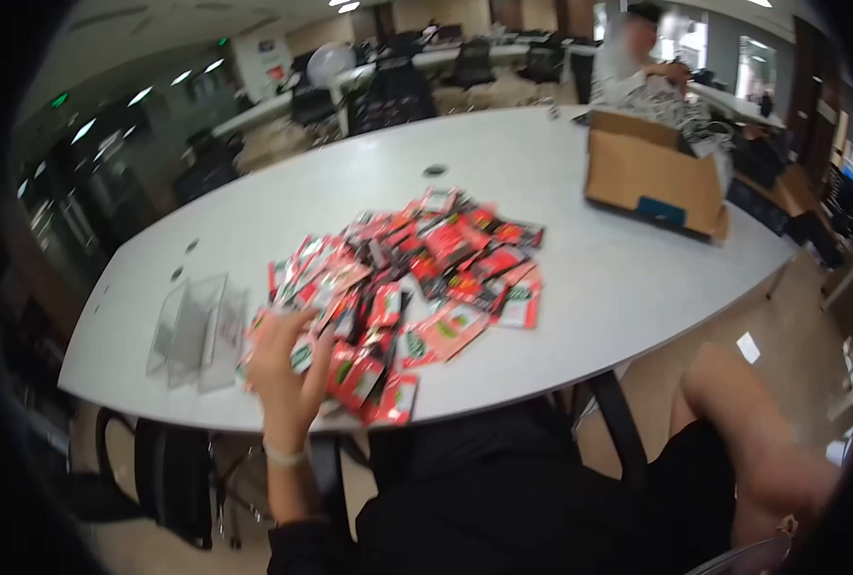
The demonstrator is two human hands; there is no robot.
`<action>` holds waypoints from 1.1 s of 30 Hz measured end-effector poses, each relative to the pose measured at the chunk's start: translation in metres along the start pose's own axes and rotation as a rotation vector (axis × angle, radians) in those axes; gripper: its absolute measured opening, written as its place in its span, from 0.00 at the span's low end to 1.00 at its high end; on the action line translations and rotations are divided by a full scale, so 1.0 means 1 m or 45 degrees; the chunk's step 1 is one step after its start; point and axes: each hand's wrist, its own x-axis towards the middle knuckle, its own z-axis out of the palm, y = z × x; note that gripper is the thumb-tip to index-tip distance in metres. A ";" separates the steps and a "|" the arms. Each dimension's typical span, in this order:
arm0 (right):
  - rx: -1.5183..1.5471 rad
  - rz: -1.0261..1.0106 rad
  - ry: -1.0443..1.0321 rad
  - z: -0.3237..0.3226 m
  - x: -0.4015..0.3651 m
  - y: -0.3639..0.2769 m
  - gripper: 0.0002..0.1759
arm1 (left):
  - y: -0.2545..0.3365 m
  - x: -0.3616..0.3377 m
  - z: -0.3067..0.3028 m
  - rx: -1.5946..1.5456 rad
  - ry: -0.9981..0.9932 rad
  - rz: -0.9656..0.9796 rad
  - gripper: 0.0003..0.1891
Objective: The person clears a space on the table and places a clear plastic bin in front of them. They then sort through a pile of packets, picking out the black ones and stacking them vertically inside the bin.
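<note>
My left hand [290,369] is over the near left part of a pile of red, pink and black packets [450,244] on a white table. Its thumb and fingers are apart, and no packet is visibly gripped between them. A pale band is around the wrist. My right arm is bent off the table's near right side; my right hand [802,489] is blurred at the lower right, its fingers not distinguishable. Close below it is the rim of a clear, rounded object [757,558]. Whether the hand touches this object cannot be seen.
A clear acrylic holder [196,335] stands left of the pile. An open cardboard box [651,177] lies at the table's far right, with a person [627,67] behind it near a heap of grey-white items [671,105]. Black chairs [172,479] surround the white table [330,172].
</note>
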 end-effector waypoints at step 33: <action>-0.454 1.551 -2.039 -0.049 -0.332 0.127 0.28 | -0.125 0.011 0.087 0.542 -0.696 -0.060 0.51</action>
